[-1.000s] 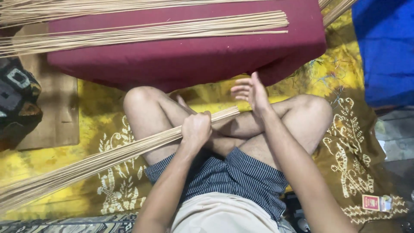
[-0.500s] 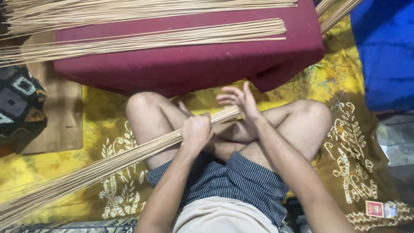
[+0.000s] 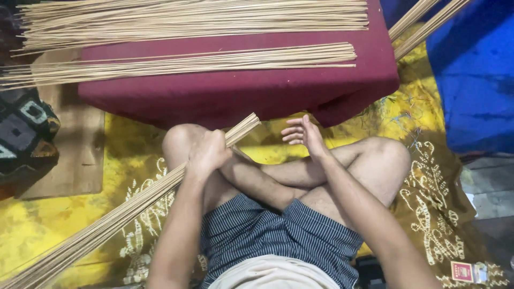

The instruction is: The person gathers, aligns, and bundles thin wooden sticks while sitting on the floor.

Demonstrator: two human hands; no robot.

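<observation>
Seated cross-legged, left hand [image 3: 208, 152] grips long bundle of thin tan bamboo sticks [image 3: 123, 214] slanting across knee; right hand [image 3: 302, 134] open, empty, beside bundle tip. Evening ends appears underway; next likely needs flat palm tapping tips.

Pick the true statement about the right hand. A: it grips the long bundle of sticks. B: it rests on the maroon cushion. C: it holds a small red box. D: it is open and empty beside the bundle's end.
D: the right hand is open, fingers spread, holding nothing, just right of the tip of the stick bundle that the left hand grips.

Home floor workshop: yellow patterned mat [image 3: 123, 160], maroon cushion [image 3: 241, 96] stacked with bamboo sticks [image 3: 187, 59].
</observation>
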